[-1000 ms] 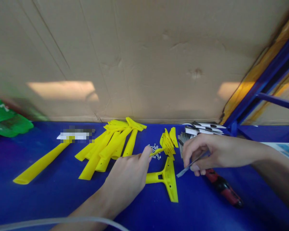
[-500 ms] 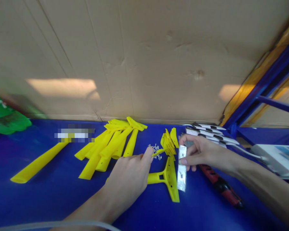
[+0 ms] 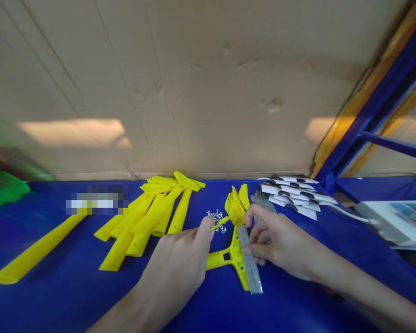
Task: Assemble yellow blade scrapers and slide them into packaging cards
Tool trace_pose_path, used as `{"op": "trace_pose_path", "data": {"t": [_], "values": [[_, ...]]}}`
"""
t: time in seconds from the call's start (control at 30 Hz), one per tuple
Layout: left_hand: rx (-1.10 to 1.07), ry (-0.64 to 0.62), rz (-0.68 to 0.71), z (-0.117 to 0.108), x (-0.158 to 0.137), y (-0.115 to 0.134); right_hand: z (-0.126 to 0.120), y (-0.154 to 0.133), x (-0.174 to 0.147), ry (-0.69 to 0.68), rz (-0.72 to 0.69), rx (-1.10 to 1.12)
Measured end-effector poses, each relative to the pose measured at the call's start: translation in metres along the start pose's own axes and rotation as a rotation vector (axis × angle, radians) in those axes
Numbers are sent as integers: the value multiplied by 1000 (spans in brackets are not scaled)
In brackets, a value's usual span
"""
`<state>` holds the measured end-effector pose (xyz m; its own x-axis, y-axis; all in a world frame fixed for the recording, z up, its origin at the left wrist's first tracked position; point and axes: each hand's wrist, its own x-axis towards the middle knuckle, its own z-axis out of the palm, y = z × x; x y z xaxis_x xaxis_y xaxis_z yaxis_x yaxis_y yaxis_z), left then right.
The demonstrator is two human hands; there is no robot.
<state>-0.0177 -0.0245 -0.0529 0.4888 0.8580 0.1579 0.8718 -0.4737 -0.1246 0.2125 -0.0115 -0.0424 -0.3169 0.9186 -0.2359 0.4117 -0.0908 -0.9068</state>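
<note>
My left hand (image 3: 180,259) is closed around the handle of a yellow plastic scraper (image 3: 234,256), whose wide head points right. A thin yellow strip (image 3: 222,222) juts out from between its thumb and forefinger. In my right hand (image 3: 273,240), thumb and fingers pinch a flat metal blade (image 3: 251,266). This blade lies along the outer edge of the scraper head, partly over it. Small silver screws (image 3: 219,216) lie in a pile beyond my left thumb. Several yellow strips (image 3: 236,206) are heaped just past the blade, beside grey metal blades (image 3: 262,200) near my right fingers.
Yellow scraper handles (image 3: 156,208) are piled at left centre. Another yellow scraper (image 3: 38,247) lies farther left, its head pixelated. White pieces with black ends (image 3: 294,192) sit at the back right, near a white box with a cable (image 3: 388,222). Cardboard (image 3: 194,92) rises behind the blue table.
My right hand has brought the blade left and onto the edge of the scraper head. My left hand keeps its grip. The view has shifted slightly; my right arm now mostly hides the red-and-black tool.
</note>
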Motion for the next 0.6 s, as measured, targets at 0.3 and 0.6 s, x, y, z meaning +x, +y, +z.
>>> {"op": "trace_pose_path", "data": {"t": [0.3, 0.6], "values": [[9, 8, 34, 1, 1, 0, 6, -4, -2, 66, 10, -164], [-17, 41, 75, 0, 0, 2, 1, 1, -14, 11, -36, -151]]}}
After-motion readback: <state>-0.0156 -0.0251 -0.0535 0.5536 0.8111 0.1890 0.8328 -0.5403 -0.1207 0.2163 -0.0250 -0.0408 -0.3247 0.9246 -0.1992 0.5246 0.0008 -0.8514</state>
